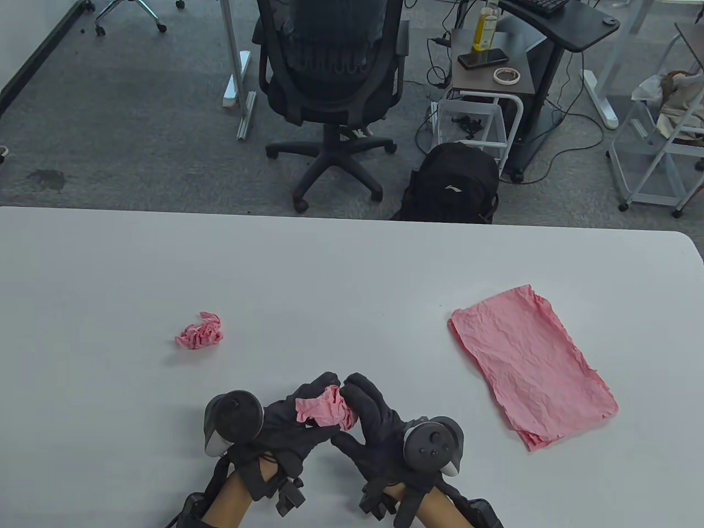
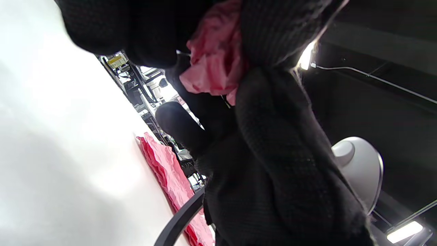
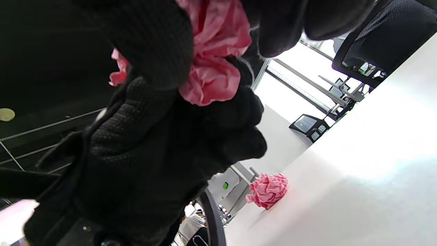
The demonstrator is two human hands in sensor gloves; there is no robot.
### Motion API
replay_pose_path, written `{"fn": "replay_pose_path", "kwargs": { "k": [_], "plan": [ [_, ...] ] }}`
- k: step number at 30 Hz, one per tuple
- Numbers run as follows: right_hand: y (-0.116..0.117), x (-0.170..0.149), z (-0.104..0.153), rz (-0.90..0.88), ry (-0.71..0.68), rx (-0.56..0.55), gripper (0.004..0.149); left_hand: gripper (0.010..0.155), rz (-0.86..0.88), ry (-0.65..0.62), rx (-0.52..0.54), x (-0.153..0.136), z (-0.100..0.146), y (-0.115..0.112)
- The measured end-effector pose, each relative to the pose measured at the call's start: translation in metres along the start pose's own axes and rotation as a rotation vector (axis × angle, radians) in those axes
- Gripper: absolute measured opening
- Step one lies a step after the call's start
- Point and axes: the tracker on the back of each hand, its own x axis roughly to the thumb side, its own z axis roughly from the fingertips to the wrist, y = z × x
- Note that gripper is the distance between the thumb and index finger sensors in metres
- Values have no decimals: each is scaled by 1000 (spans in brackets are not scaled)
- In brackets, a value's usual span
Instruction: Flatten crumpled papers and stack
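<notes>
Far left on my table (image 1: 110,264), a pink ball (image 1: 200,330) sits alone, still crumpled, well apart from my hands. At the near edge, my left hand (image 1: 291,423) has its fingers curled round one side of a pink wad (image 1: 325,410), and my right hand (image 1: 374,423) pinches the other side, both raised off the surface. On the right lies the stack (image 1: 532,363) of flattened pink sheets, wrinkled, edges roughly lined up, well clear of both hands.
</notes>
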Motion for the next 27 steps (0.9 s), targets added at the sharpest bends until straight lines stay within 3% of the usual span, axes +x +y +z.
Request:
{"fn": "replay_pose_path", "kwargs": {
  "k": [3, 9, 14, 18, 21, 25, 27],
  "plan": [
    [-3, 1, 0, -47, -18, -17, 75, 78, -28, -6, -1, 2, 0, 0],
    [-3, 0, 1, 27, 18, -69, 80, 68, -67, -6, 37, 3, 1, 2],
    [-8, -1, 1, 133, 75, -142, 70, 61, -80, 1, 63, 3, 2, 1],
    [-11, 2, 3, 266, 86, -164, 68, 59, 35, 4, 14, 1, 0, -8],
    [-12, 3, 5, 293, 89, -169, 67, 59, 89, 10, 37, 0, 0, -10],
    [-10, 10, 3, 169, -124, -177, 65, 60, 101, 32, 56, -3, 0, -6],
    [-8, 17, 4, 156, -158, -161, 63, 61, 139, 60, 64, -5, 3, -4]
  ]
}}
